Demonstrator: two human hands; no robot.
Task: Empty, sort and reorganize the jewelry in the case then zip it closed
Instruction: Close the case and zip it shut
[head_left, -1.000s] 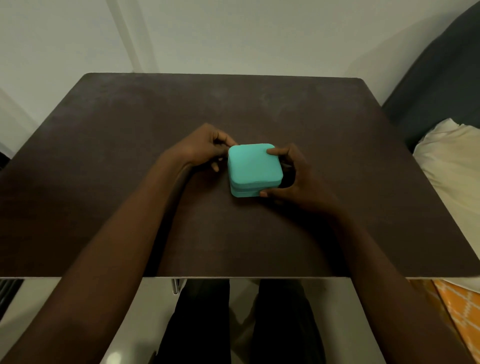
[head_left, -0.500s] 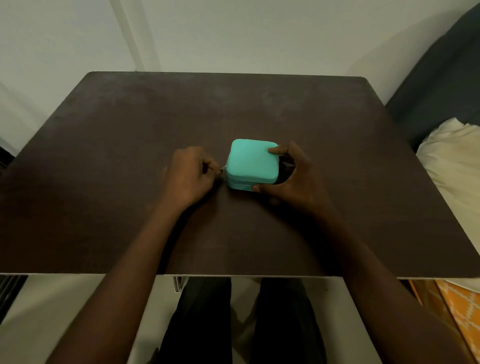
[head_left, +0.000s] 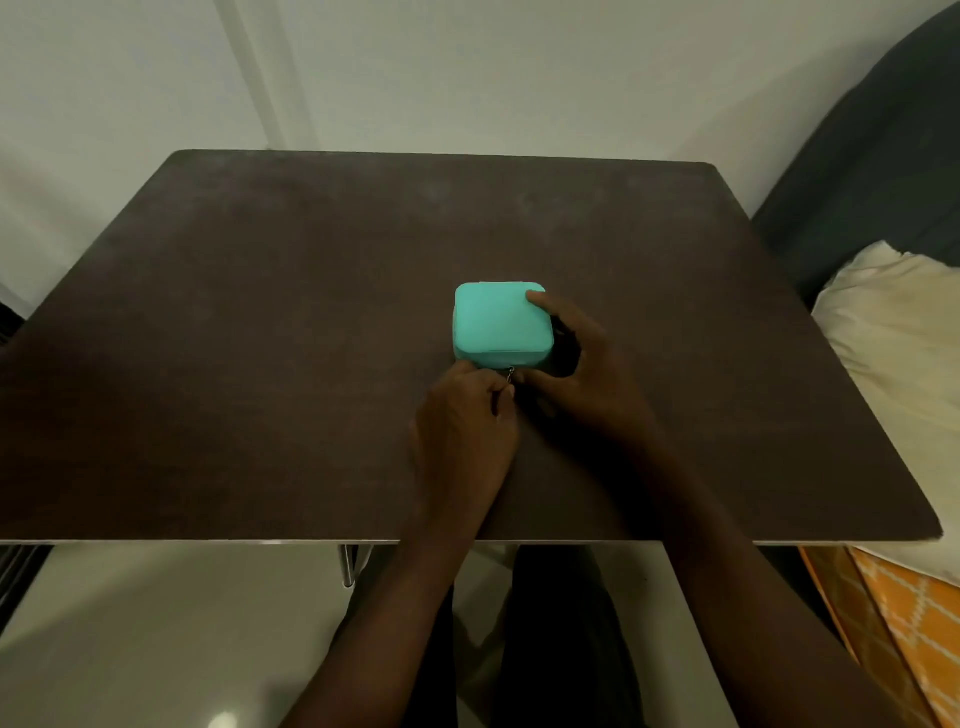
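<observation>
While the left fingers (head_left: 503, 388) curl in tight, we see them pinching the small metal zip pull (head_left: 510, 373) at the near edge of the case (head_left: 497, 323), thumb and forefinger closed on it right at the middle of that front side. The left hand (head_left: 467, 415) sits low on the table (head_left: 260, 338), knuckles up, its forearm running back toward us. Over on the other side, the right hand (head_left: 582, 374) wraps the case's near right corner: one finger lies along the lid's right edge with its tip up on the top, the thumb reaches along the front just beside the pull, and the rest are bent round the side wall, so that hand has a steadying grip on the case. The case itself, teal and square with rounded corners, lies flat with its lid down, a little right of the table's middle. We cannot tell how far the zip has run. Off to the right, a pale pillow (head_left: 898, 332) rests against a dark sofa (head_left: 883, 156).
</observation>
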